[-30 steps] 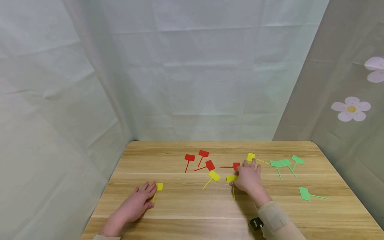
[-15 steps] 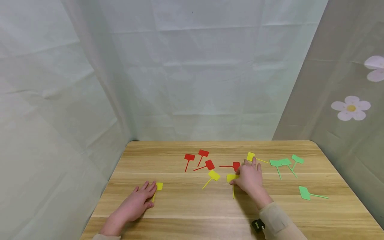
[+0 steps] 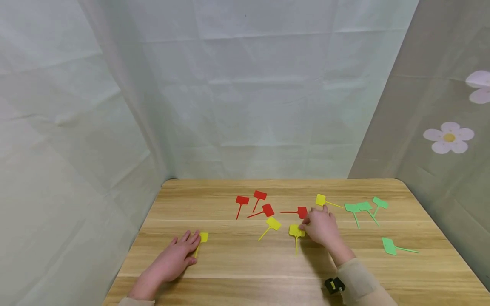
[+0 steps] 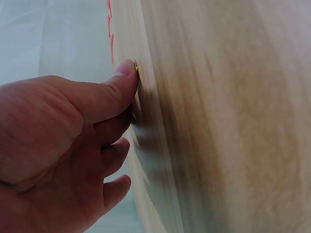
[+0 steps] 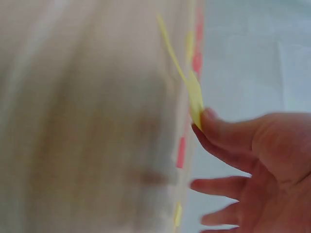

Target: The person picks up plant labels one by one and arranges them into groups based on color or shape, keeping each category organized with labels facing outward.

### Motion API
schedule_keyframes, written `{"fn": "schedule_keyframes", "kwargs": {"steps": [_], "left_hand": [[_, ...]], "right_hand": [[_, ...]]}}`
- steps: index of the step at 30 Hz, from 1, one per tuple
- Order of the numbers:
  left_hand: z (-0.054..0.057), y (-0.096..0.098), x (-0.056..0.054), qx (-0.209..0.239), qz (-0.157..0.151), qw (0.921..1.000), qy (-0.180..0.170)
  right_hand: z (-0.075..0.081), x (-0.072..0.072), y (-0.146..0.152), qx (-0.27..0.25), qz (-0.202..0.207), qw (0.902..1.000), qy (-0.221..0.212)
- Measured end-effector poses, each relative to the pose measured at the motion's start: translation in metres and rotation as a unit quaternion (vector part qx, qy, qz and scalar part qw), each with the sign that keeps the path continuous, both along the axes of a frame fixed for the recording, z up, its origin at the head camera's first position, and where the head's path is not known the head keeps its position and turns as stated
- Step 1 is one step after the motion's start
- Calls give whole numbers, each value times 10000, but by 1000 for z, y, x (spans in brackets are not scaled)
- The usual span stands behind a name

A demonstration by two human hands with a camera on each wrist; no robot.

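The yellow tag (image 3: pixel 295 230) is pinched by the arched right hand (image 3: pixel 322 226); the left hand (image 3: pixel 175 258), fingers (image 3: pixel 192 242) extended, partly covers another tag (image 3: pixel 204 237).

The tags (image 3: pixel 295 230) look smooth plastic, the tabletop (image 3: pixel 245 263) wood-grained — the backdrop (image 3: pixel 264 106) creased cloth.

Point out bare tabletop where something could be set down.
Bare table: near middle, between left hand and right sleeve; far-left corner, left of the red tags. Crowded: around the right hand, among yellow tags, red tags and green tags.
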State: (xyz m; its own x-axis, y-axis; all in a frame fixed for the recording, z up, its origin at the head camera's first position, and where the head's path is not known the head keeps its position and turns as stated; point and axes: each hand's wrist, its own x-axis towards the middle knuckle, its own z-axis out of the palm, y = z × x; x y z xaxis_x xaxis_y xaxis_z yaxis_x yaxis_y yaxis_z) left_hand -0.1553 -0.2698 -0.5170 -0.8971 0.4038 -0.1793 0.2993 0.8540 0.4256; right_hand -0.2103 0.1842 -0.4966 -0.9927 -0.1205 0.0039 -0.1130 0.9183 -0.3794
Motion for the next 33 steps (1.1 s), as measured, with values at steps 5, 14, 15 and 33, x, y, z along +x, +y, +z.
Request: {"fn": "schedule_keyframes", "kwargs": {"steps": [5, 14, 15, 33], "left_hand": [[-1, 0, 1, -8, 56, 10000, -26], [-2, -1, 3, -6, 49, 10000, 25], [-2, -1, 3, -5, 51, 10000, 26], [0, 0, 5, 55, -116, 9994, 312]], "right_hand": [[10, 1, 3, -892, 596, 9925, -580], [18, 3, -20, -1731, 864, 9751, -1082], [18, 4, -25, -1822, 866, 9730, -1119], [12, -8, -118, -2427, 1460, 9535, -1029]]}}
